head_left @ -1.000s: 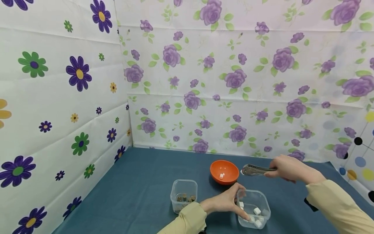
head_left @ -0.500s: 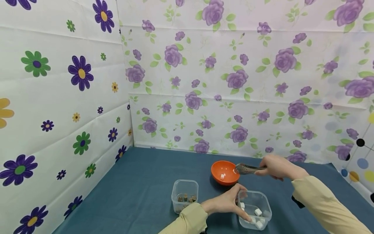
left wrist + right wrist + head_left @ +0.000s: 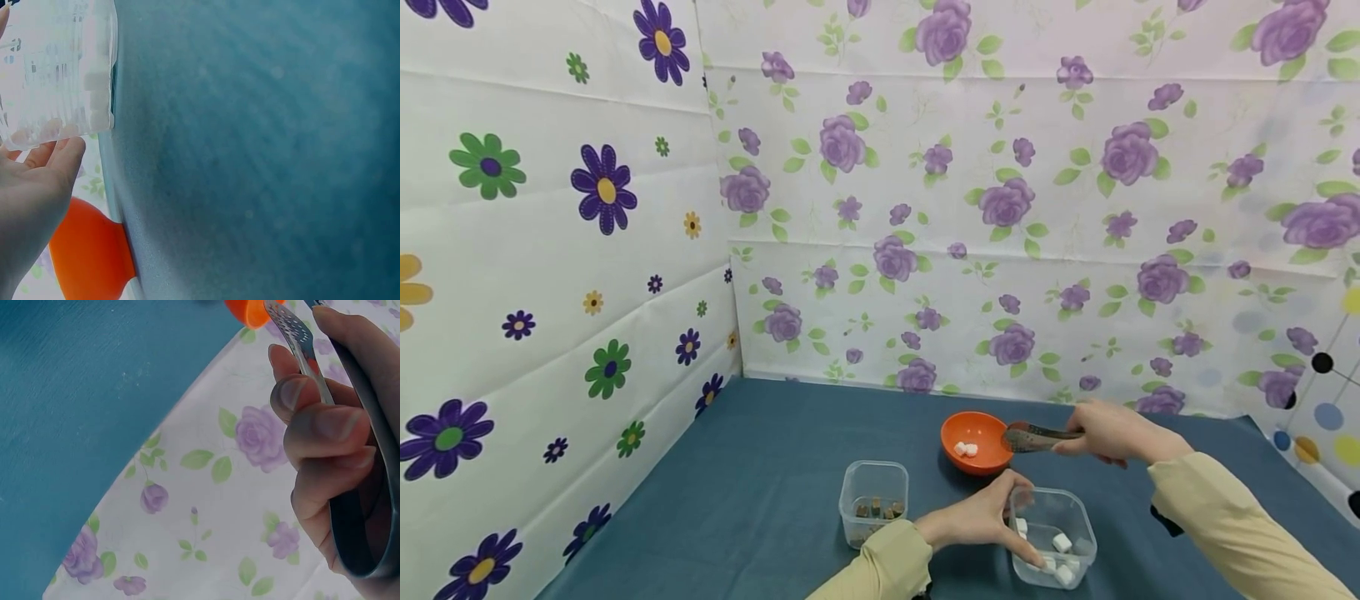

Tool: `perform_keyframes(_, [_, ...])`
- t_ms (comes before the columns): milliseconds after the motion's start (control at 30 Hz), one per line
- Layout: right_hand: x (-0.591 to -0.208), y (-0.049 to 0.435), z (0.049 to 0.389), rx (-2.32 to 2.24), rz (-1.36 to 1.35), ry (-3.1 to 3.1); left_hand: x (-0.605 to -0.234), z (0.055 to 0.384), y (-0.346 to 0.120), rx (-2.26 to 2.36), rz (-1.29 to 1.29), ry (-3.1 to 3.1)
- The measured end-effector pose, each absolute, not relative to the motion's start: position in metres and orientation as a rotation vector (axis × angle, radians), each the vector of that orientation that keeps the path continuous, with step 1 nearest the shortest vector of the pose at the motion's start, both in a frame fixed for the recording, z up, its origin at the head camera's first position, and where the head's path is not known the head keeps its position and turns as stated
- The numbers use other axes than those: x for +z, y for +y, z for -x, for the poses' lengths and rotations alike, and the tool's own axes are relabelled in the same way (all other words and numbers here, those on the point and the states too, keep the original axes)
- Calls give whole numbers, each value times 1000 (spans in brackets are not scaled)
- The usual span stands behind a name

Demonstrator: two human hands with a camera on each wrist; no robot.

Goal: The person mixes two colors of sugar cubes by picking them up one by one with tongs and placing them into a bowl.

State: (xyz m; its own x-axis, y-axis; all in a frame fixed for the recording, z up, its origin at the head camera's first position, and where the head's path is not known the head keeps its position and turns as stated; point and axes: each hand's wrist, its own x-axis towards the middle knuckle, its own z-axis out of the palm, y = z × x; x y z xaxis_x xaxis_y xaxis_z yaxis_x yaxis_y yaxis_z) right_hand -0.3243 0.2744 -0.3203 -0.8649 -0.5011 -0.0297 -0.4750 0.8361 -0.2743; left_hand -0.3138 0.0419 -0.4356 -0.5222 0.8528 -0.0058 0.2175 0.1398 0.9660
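My left hand (image 3: 973, 521) holds a clear plastic container (image 3: 1087, 546) by its left side, thumb in front and fingers behind. Several white cubes (image 3: 1062, 542) lie in it. In the left wrist view the fingertips press on the wall of the container (image 3: 56, 69). My right hand (image 3: 1112, 429) grips metal tongs (image 3: 1037, 437) around their two arms. The perforated head of the tongs (image 3: 294, 328) is at the right rim of the orange bowl (image 3: 955, 429), its arms apart in the right wrist view. Two white cubes (image 3: 966, 450) sit side by side inside the bowl.
A second clear container (image 3: 853, 479) with several brown cubes (image 3: 876, 507) stands to the left, beside my left sleeve (image 3: 887, 558). Blue cloth (image 3: 737, 483) covers the table. Flowered sheets (image 3: 865, 192) hang behind and at the left.
The tongs have moved left to the bowl's rim. A second white cube now lies beside the first in the bowl. The left hand stays on its container.
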Motion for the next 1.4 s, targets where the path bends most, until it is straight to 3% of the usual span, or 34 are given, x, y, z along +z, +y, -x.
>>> perform_keyframes(900, [-281,303,274,-357,681,2910,-436,313,42,1408,-1067,1875])
perform_keyframes(1400, [-280,311,257,-423,730,2847,-435,313,42,1389,-1033,1881])
